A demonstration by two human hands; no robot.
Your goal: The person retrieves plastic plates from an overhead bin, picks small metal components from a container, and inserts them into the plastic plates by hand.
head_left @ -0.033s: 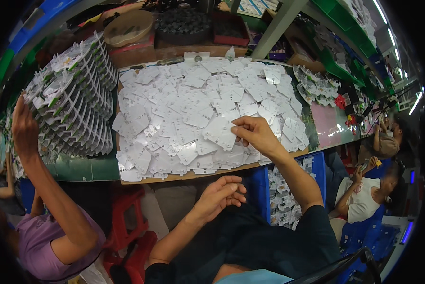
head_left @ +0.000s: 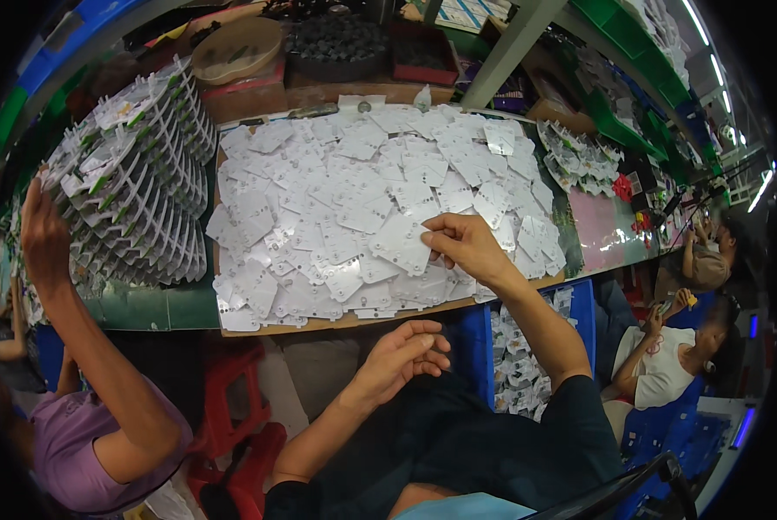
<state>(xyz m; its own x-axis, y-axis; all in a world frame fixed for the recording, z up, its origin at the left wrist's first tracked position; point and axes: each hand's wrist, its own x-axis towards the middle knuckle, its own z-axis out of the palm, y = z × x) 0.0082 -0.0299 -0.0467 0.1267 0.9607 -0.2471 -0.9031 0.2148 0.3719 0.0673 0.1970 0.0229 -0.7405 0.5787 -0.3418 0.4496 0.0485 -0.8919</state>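
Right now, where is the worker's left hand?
In the head view, the left hand hangs open below the table edge, near centre, left of the blue bin.

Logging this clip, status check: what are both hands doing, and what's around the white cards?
Right hand pinching a white card on the card pile. Left hand empty, held below the table edge. Co-worker's hand at the fanned card stack, apart.

Bright ceiling tubes [head_left: 763, 189] on my right light the bench evenly; the white cards [head_left: 362, 208] glare a little. Edges bend and fade into black, and faraway shelves blur.
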